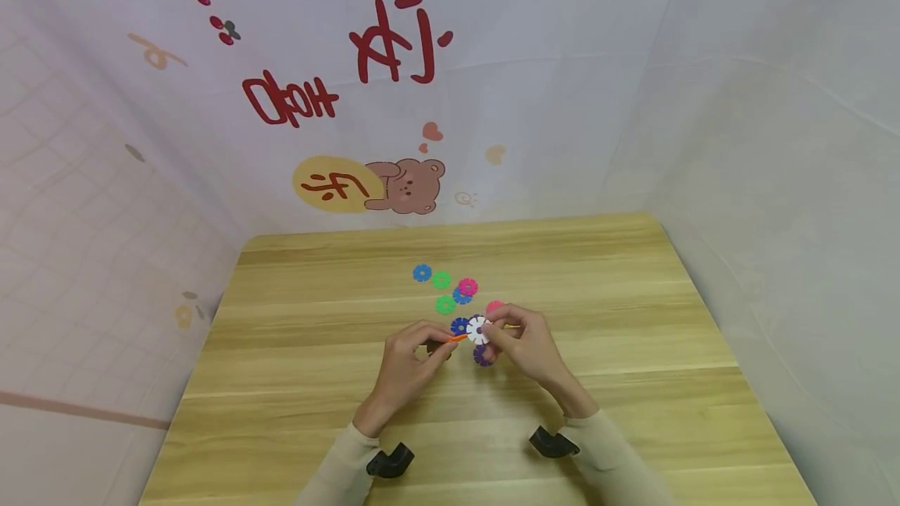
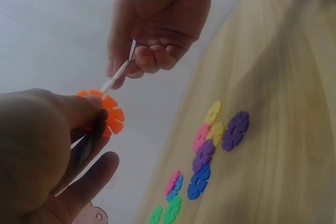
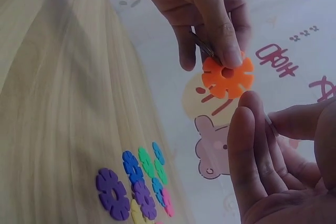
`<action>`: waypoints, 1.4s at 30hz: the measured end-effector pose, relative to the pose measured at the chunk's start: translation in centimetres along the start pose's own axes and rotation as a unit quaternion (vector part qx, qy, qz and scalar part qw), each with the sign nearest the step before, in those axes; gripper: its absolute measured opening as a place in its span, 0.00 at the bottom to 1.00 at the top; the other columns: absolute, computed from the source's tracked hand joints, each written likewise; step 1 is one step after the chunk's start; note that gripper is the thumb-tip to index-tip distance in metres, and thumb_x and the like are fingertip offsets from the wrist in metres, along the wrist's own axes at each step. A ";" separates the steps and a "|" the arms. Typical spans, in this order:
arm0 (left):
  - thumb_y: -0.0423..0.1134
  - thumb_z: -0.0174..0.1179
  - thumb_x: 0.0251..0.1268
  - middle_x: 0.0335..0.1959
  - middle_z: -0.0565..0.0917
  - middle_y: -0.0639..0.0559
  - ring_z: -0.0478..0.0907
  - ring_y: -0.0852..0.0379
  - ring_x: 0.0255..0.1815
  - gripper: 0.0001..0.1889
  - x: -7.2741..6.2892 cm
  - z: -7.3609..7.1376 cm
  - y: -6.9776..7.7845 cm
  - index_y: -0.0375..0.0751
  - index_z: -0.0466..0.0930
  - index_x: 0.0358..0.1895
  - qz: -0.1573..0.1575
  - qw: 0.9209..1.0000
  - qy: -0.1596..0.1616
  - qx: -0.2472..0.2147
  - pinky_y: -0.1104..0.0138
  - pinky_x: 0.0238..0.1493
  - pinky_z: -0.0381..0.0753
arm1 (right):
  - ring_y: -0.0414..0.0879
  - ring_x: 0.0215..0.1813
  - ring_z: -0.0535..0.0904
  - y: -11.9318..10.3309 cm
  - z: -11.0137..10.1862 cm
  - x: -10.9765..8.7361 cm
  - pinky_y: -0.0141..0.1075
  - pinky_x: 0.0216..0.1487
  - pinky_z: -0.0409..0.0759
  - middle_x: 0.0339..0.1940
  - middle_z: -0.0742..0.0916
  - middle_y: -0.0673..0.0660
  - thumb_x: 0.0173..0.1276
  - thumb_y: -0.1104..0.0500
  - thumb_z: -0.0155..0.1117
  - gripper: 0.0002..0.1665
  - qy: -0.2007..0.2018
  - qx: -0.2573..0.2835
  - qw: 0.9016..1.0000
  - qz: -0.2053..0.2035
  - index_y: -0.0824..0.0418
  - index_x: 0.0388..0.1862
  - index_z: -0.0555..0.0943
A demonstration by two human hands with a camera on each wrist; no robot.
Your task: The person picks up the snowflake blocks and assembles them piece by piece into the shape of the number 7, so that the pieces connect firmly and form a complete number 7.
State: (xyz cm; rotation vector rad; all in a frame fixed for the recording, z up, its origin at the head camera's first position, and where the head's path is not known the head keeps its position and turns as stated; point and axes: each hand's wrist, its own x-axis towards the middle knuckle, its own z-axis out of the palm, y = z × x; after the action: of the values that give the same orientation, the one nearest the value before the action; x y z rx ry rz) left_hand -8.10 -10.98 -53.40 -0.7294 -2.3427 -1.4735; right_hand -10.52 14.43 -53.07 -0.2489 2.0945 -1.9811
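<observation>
Backed by a pale wall hanging (image 1: pixel 562 139), with more pale cloth at both sides, so brushing fabric looks likely from any reach past the far or side edges. In front of it, a broad wooden table (image 1: pixel 295 381), with wide bare wood to left and right and all visible edges well apart from the work. Raised above its middle, facing each other: left hand (image 1: pixel 404 358), curled to pinch an orange disc between thumb and fingers, and right hand (image 1: pixel 527 342), pinching a white disc. At the wrists, two black attachments (image 1: pixel 391 461), well apart, but liable to knock together after a sharp inward swing. Next down in size, in the air between the hands, the orange disc (image 3: pixel 237 77) and the white disc (image 1: pixel 473 331), apparently meeting near their rims; cannot tell whether interlocked. Below, loose on the wood, among others: dark blue disc (image 1: pixel 455 328) and purple disc (image 2: pixel 228 140) near the hands, pink disc (image 1: pixel 468 282) overlapping a light-blue disc (image 1: pixel 460 300), blue disc (image 1: pixel 416 274) off toward the hanging. Easy to scatter by dropping the fingers straight down; safer to shift sideways first, over bare wood. Beside the left fingers, a thin dark piece (image 3: pixel 203 44), too unclear to identify, possibly in the way of a firm pinch. Smallest, the notches in the rims: if pushed out of line, likely to skid past or flex, and with so little held under the fingertips, perhaps to twist loose and fall among the others.
</observation>
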 end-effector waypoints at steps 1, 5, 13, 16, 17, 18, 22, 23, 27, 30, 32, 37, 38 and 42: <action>0.34 0.76 0.76 0.45 0.95 0.47 0.86 0.62 0.36 0.04 0.0 0.0 0.0 0.37 0.94 0.42 0.002 1.000 0.000 -0.001 0.72 0.37 0.90 | 0.44 0.27 0.92 0.0 0.1 0.0 0.57 0.37 0.96 0.32 0.89 0.50 0.82 0.65 0.70 0.11 -0.001 0.002 1.000 -0.002 0.71 0.56 0.85; 0.33 0.77 0.75 0.45 0.96 0.47 0.88 0.60 0.35 0.03 0.1 0.2 -0.1 0.37 0.94 0.42 0.015 1.000 0.002 -0.004 0.73 0.38 0.90 | 0.44 0.27 0.91 -0.2 0.3 0.0 0.59 0.36 0.96 0.33 0.90 0.56 0.81 0.66 0.70 0.10 -0.006 0.008 1.000 -0.007 0.72 0.55 0.85; 0.29 0.78 0.71 0.45 0.95 0.46 0.90 0.58 0.37 0.02 0.1 0.3 0.0 0.37 0.94 0.42 0.018 1.000 -0.004 -0.006 0.70 0.39 0.94 | 0.42 0.27 0.91 -0.4 0.5 -0.1 0.58 0.36 0.96 0.35 0.91 0.76 0.83 0.64 0.70 0.11 -0.025 0.001 1.000 -0.010 0.73 0.54 0.85; 0.29 0.77 0.73 0.45 0.95 0.46 0.91 0.58 0.38 0.02 0.2 0.3 0.1 0.37 0.93 0.42 0.021 1.000 -0.006 -0.015 0.70 0.40 0.94 | 0.42 0.27 0.90 -0.5 0.5 -0.2 0.55 0.35 0.96 0.35 0.90 0.79 0.83 0.64 0.69 0.12 -0.030 0.003 0.999 -0.014 0.75 0.54 0.85; 0.29 0.76 0.73 0.45 0.95 0.46 0.92 0.57 0.38 0.02 0.2 0.4 0.1 0.36 0.93 0.42 0.026 0.999 -0.006 -0.019 0.70 0.40 0.95 | 0.42 0.27 0.90 -0.5 0.5 -0.2 0.54 0.35 0.97 0.36 0.90 0.80 0.83 0.65 0.69 0.12 -0.031 0.004 0.999 -0.015 0.75 0.54 0.84; 0.28 0.76 0.73 0.45 0.95 0.46 0.92 0.57 0.37 0.02 0.2 0.4 0.1 0.37 0.93 0.42 0.030 0.999 -0.005 -0.023 0.70 0.41 0.95 | 0.41 0.27 0.90 -0.5 0.5 -0.3 0.55 0.35 0.96 0.36 0.90 0.81 0.83 0.65 0.69 0.11 -0.032 0.004 0.999 -0.015 0.75 0.54 0.84; 0.26 0.75 0.73 0.45 0.94 0.45 0.93 0.54 0.38 0.04 0.2 0.5 0.1 0.37 0.93 0.43 0.038 0.999 0.001 -0.038 0.70 0.41 0.95 | 0.41 0.27 0.90 -0.6 0.5 -0.4 0.57 0.36 0.96 0.36 0.90 0.81 0.84 0.65 0.69 0.10 -0.033 0.002 0.999 -0.018 0.75 0.52 0.84; 0.24 0.75 0.72 0.45 0.94 0.44 0.93 0.52 0.39 0.05 0.1 0.6 0.1 0.38 0.93 0.43 0.039 0.998 0.003 -0.040 0.70 0.42 0.95 | 0.41 0.26 0.90 -0.6 0.5 -0.4 0.57 0.36 0.96 0.36 0.90 0.81 0.84 0.66 0.69 0.10 -0.032 0.003 0.999 -0.018 0.75 0.52 0.84; 0.24 0.75 0.72 0.45 0.94 0.43 0.94 0.48 0.42 0.05 0.0 0.7 0.1 0.36 0.93 0.43 0.045 0.998 0.014 -0.042 0.70 0.45 0.96 | 0.43 0.27 0.91 -0.7 0.6 -0.4 0.52 0.34 0.97 0.37 0.89 0.82 0.84 0.66 0.68 0.09 -0.031 0.007 0.999 -0.023 0.75 0.52 0.84; 0.26 0.75 0.73 0.44 0.93 0.42 0.94 0.48 0.41 0.02 0.1 0.8 0.1 0.33 0.92 0.41 0.053 0.998 0.022 -0.039 0.71 0.45 0.96 | 0.44 0.27 0.91 -0.8 0.7 -0.3 0.50 0.34 0.97 0.39 0.88 0.85 0.84 0.67 0.68 0.09 -0.029 0.011 0.999 -0.024 0.75 0.52 0.84; 0.27 0.75 0.73 0.43 0.92 0.42 0.93 0.48 0.40 0.02 0.1 0.8 0.0 0.33 0.92 0.41 0.056 0.997 0.026 -0.037 0.72 0.44 0.95 | 0.44 0.27 0.91 -0.8 0.7 -0.3 0.50 0.34 0.97 0.40 0.88 0.85 0.84 0.67 0.68 0.08 -0.028 0.012 0.999 -0.022 0.74 0.51 0.84; 0.27 0.76 0.73 0.42 0.92 0.43 0.92 0.50 0.38 0.02 0.2 0.9 0.0 0.33 0.92 0.40 0.057 0.997 0.028 -0.038 0.74 0.43 0.94 | 0.44 0.27 0.91 -0.9 0.7 -0.2 0.51 0.34 0.97 0.41 0.88 0.84 0.84 0.68 0.68 0.08 -0.026 0.006 0.999 -0.020 0.75 0.51 0.84; 0.27 0.75 0.73 0.42 0.92 0.43 0.92 0.50 0.38 0.02 0.2 1.0 0.0 0.33 0.92 0.40 0.057 0.997 0.029 -0.038 0.74 0.42 0.94 | 0.45 0.27 0.91 -0.8 0.7 -0.2 0.51 0.33 0.96 0.41 0.88 0.84 0.84 0.68 0.68 0.08 -0.026 0.004 0.999 -0.020 0.75 0.51 0.84; 0.29 0.75 0.75 0.41 0.92 0.43 0.92 0.50 0.37 0.03 0.1 1.1 0.0 0.33 0.92 0.40 0.053 0.997 0.027 -0.041 0.73 0.41 0.94 | 0.45 0.26 0.90 -0.8 0.9 -0.2 0.49 0.32 0.96 0.39 0.89 0.82 0.83 0.68 0.68 0.08 -0.023 -0.005 1.000 -0.018 0.76 0.50 0.84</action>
State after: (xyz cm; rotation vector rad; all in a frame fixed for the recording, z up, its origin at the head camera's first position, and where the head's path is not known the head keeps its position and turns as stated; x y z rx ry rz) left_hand -8.17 -9.98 -53.79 -0.8107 -2.1801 -1.5310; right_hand -10.13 13.57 -52.35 -0.3334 2.0863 -1.9643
